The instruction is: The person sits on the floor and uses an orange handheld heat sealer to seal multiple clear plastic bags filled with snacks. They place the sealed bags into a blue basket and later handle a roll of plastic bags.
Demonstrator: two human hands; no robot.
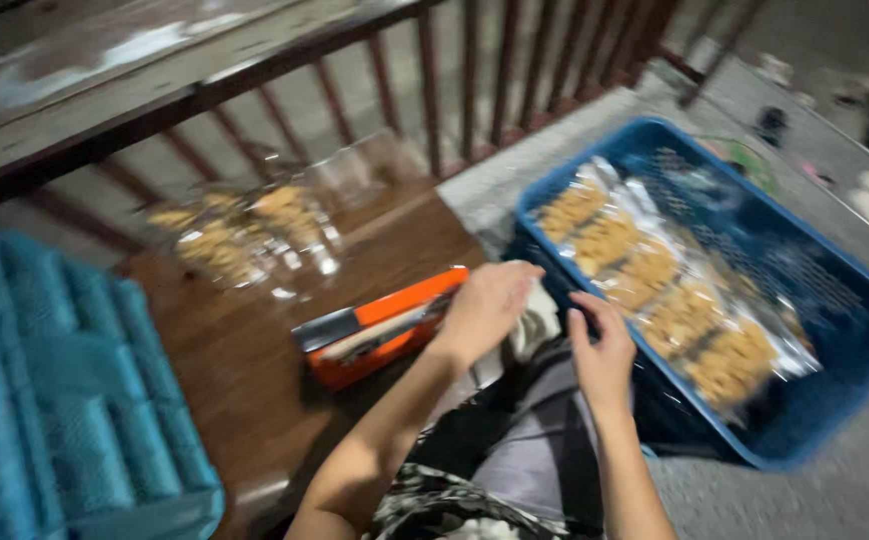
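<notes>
My left hand (487, 306) rests next to the right end of an orange and grey sealing tool (379, 330) on the wooden floor; the picture is too blurred to tell whether it grips anything. My right hand (604, 355) hovers at the near edge of a blue plastic basket (834, 300), fingers curled, apparently holding nothing. In the basket lie several clear bags of yellowish snacks (654, 290) in a row. A pale cloth or bag (539, 325) shows between my hands.
A heap of clear snack bags (244, 235) lies on the wooden floor (234, 350) by a dark red railing (424, 90). A teal plastic crate (64, 400) stands at the left. Grey concrete (834, 480) lies at the right. My legs are below.
</notes>
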